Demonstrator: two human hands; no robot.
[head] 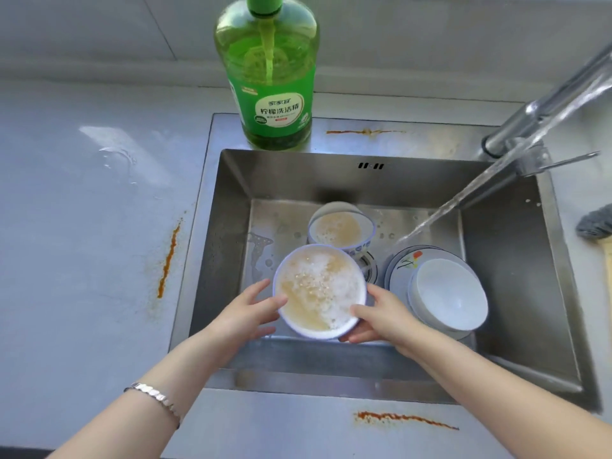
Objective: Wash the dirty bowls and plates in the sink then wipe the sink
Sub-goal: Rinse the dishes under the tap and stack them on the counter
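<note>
Bottle (275,109): "柠檬洗洁精" is printed on its label.
Bowl (314,332): gripped at the rim by left hand (246,311) and right hand (381,314).

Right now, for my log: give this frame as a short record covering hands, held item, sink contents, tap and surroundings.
hands: left hand and right hand both grip the held bowl's rim
held item: white round bowl of foamy brownish water, above the steel sink
sink contents: blue-patterned bowl of brownish water; empty white bowl on stacked flowered plates
tap: steel tap running, stream landing by the plates
surroundings: green dish-soap bottle on sink's back ledge; orange stains; grey cloth at right
</note>
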